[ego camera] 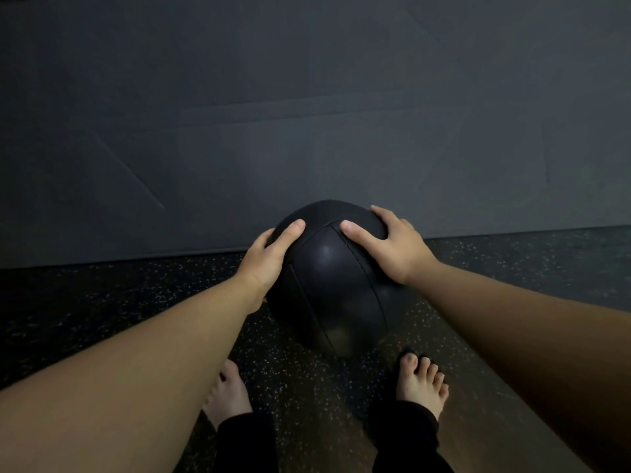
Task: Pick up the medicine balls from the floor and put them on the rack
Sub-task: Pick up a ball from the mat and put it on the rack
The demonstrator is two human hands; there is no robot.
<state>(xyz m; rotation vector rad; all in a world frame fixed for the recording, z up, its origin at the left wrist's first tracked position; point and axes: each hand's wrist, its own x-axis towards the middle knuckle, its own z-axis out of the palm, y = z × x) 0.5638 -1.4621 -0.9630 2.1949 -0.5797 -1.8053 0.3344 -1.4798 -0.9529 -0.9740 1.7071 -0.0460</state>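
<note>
Black medicine ball is low over the speckled floor, by the edge of the dark grey surface at 12 (lifted or not, can't tell). Left hand grips it at 10 o'clock and right hand at 2, fingers curled round. Bare feet at 6.

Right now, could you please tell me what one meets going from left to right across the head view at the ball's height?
left hand → medicine ball → right hand; each hand holds one side of the ball.
</note>
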